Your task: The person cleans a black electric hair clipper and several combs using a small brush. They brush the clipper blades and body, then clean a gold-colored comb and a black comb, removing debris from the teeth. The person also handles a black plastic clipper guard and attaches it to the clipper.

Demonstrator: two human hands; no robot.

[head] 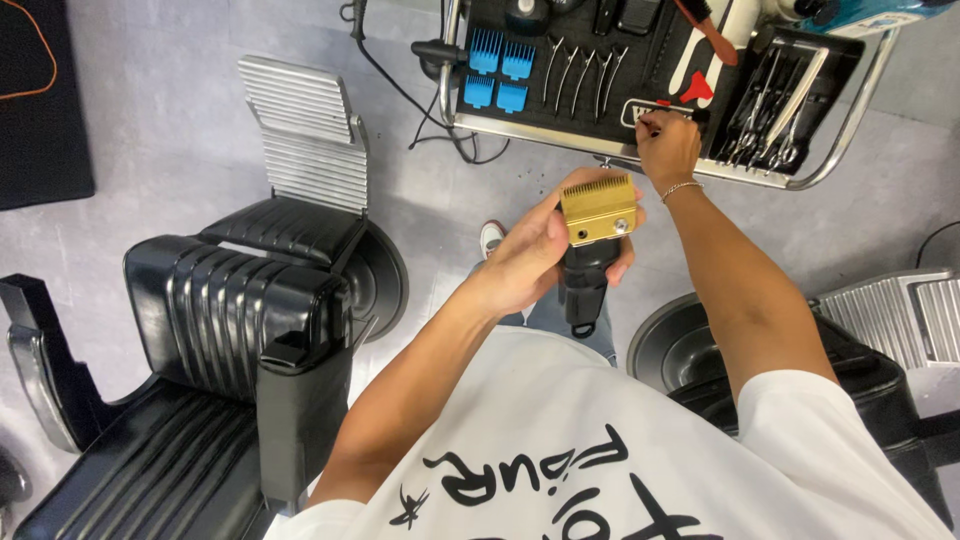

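Black-bodied hair clipper with gold toothed metal blade (592,240) sits upright in the left hand (535,255), fingers wrapped around mid-body, blade end just above the grip. Likely moderately heavy and rigid, with a smooth casing that could slip; best held round the body, clear of the teeth. Gold plate has two screws; a loop hangs at the bottom end. Right hand (667,148) is beyond it, fingertips pinched on something small at the edge of the black tool tray with chrome rail (560,132); can't identify it.
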